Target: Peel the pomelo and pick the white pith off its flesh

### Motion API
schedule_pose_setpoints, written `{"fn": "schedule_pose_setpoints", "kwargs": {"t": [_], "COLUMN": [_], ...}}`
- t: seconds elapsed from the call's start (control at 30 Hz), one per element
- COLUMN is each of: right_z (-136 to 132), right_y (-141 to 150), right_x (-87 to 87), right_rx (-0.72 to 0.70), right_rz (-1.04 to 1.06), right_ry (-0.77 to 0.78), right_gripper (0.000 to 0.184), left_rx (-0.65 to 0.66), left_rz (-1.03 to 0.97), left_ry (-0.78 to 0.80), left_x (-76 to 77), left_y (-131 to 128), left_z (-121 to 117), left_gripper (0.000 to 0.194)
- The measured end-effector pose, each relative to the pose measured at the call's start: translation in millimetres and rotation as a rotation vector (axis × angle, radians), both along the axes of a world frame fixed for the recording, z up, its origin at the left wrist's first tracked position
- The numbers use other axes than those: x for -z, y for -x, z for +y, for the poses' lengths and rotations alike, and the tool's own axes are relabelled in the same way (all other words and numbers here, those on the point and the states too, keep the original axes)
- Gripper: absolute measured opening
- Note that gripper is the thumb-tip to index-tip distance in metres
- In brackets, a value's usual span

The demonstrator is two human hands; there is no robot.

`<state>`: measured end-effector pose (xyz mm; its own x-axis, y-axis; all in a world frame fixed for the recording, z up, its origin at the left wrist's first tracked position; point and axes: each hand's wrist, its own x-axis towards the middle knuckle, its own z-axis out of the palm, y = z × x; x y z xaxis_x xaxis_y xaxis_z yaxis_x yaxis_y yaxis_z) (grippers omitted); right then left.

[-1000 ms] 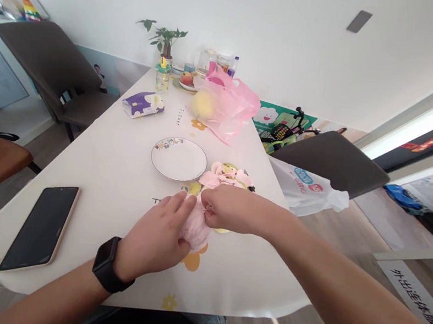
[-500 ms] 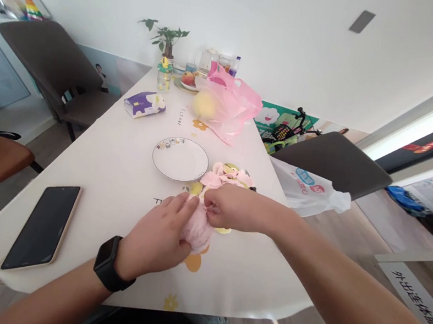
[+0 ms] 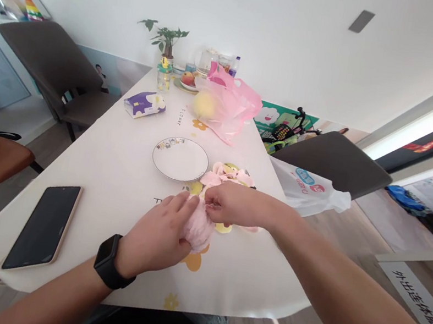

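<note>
My left hand (image 3: pixel 156 232) cups a pink, wrinkled bundle (image 3: pixel 199 231) that looks like foam fruit netting, and anything inside it is hidden. My right hand (image 3: pixel 232 204) pinches the top of the same bundle with its fingertips. Just beyond my hands lies a heap of pink and yellow-green peel-like scraps (image 3: pixel 229 174), and a pink scrap (image 3: pixel 253 229) shows under my right wrist. A black smartwatch (image 3: pixel 110 260) sits on my left wrist.
A white plate (image 3: pixel 183 139) and a black phone (image 3: pixel 44 228) lie on the white flower-print table (image 3: pixel 112 183). Farther back are a pink plastic bag (image 3: pixel 229 111) holding a yellow fruit, a tissue box (image 3: pixel 144 104) and a potted plant (image 3: pixel 167 36). A white plastic bag (image 3: pixel 304 186) hangs off the right edge.
My right hand has shifted slightly up and back along the pink bundle, uncovering a pink scrap under the wrist. My left hand and the bundle stay nearly still.
</note>
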<state>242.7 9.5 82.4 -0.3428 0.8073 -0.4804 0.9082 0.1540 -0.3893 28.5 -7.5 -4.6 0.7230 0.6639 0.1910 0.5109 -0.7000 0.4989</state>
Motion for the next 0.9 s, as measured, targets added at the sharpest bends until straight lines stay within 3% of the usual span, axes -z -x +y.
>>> {"fn": "schedule_pose_setpoints", "kwargs": {"t": [0.13,0.23,0.3,0.4,0.47,0.6,0.7,0.77,0.9], "right_z": [3,5,9,17,22,21,7,-7,-37], "right_y": [-4,-15,-26,-44,-55,-60,-45,-31,-13], "right_x": [12.3,30.2,42.2,54.4,58.1,56.9,49.8,46.1,54.6], "right_rx": [0.026,0.209,0.375,0.496,0.407,0.132,0.146,0.184,0.181], "right_rz": [0.117,0.291,0.335,0.172,-0.014,-0.255,-0.226,-0.072,0.367], "right_ry": [0.019,-0.012,-0.107,-0.35,-0.502,-0.66,-0.766,-0.687,-0.222], "right_gripper": [0.006,0.006,0.011,0.019,0.023,0.053,0.04,0.033,0.037], "left_rx": [-0.012,-0.022,-0.025,-0.038,-0.057,-0.063,-0.037,-0.021,0.024], "left_rz": [0.004,-0.008,-0.037,-0.109,-0.147,-0.169,-0.173,-0.178,-0.185], "left_ry": [0.017,0.033,0.032,0.047,0.071,0.086,0.074,0.073,0.107], "left_x": [-0.5,-0.3,1.5,6.7,11.4,20.9,26.0,27.8,30.1], "left_y": [0,2,4,8,13,23,30,35,42], "left_z": [1,1,1,1,2,4,3,1,0], "left_gripper": [0.078,0.077,0.077,0.079,0.08,0.083,0.084,0.086,0.089]}}
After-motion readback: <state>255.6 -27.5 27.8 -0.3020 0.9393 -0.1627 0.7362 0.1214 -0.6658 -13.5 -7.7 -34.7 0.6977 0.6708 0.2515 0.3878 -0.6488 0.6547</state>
